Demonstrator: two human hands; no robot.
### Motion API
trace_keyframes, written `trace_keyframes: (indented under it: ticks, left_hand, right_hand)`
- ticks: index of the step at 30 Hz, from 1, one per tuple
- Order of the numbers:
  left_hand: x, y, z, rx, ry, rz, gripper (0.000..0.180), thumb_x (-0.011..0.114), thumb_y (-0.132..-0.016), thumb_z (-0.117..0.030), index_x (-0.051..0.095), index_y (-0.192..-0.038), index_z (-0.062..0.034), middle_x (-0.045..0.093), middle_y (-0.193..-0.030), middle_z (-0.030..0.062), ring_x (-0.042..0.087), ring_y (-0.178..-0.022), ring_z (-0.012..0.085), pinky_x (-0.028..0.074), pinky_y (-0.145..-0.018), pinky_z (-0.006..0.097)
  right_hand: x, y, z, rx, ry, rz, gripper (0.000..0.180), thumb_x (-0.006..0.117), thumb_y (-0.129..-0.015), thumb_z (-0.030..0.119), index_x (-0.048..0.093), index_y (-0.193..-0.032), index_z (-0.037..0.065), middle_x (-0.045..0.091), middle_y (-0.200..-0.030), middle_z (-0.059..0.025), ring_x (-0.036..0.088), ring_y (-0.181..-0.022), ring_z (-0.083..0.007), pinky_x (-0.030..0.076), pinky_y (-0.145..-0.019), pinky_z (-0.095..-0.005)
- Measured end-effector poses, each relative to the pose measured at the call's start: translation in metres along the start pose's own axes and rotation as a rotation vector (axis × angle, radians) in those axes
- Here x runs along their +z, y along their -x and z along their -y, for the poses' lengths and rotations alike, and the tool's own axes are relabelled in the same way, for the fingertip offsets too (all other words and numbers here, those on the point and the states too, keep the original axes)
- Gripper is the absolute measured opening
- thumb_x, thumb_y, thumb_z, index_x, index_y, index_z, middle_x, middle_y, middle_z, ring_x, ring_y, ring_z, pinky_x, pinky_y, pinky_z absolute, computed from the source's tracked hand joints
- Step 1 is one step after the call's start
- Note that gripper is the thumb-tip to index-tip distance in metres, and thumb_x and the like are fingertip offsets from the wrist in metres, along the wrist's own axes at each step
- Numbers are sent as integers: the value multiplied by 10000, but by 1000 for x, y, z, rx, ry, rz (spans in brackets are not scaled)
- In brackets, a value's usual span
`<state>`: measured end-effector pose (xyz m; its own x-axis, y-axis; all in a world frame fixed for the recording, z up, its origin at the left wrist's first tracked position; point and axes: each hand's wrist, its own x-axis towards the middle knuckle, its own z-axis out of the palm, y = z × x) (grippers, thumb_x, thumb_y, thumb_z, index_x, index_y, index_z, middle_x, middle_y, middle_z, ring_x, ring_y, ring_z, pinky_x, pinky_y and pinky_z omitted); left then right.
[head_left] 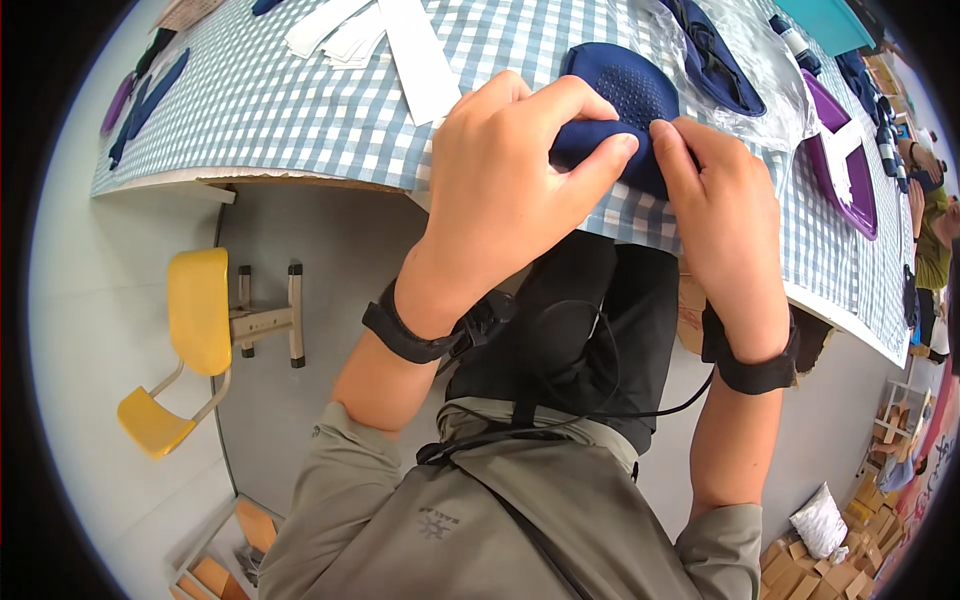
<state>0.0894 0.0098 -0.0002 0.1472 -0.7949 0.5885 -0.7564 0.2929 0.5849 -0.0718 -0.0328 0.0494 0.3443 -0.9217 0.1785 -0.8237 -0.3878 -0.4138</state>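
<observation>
A navy blue fabric slipper [622,85] with rows of small raised dots on its sole lies near the table's front edge. Its near part is folded up into a roll. My left hand [515,170] grips the left side of that fold, thumb and index finger closed along it. At the fold's right end my right hand [722,195] pinches the fabric between thumb and bent fingers. A second navy slipper [712,60] rests beyond my right hand, beside clear plastic wrapping [775,110]. White paper strips [415,60] lie fanned out to the left of my left hand.
A blue-and-white checked cloth [270,110] covers the table. On the right stands a purple tray [865,215] with white strips, and a teal bin [830,22] behind it. A yellow chair [200,310] is at left. Cardboard boxes [800,575] and another person [938,225] are at far right.
</observation>
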Motion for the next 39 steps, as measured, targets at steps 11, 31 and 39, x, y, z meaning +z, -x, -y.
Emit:
trace_keyframes:
  ticks: [11,31,39]
  left_hand:
    - [-1,-1,0,-3,52,-44,125,813,-747,-153,766,-848,-95,590,-665,53,502,-591,166,388,-542,305]
    - [-30,59,-34,-56,73,-272,159,767,-765,-28,752,-923,-31,695,-805,81,620,-729,254,492,-691,315]
    - [-7,84,-49,-934,1210,178,413,584,-978,-272,636,-1158,96,710,-1033,264,734,-797,320,585,-622,321]
  right_hand:
    - [-7,17,-3,-404,-6,-155,269,764,-703,42,718,-968,36,702,-950,-66,659,-862,-274,534,-742,-387]
    - [-34,-54,-18,-343,-169,430,375,812,-687,305,789,-952,40,753,-875,-159,728,-796,-289,561,-742,-355]
    - [-30,-12,-37,-469,-214,347,308,773,-695,236,775,-953,69,743,-913,-146,705,-864,-341,559,-782,-412]
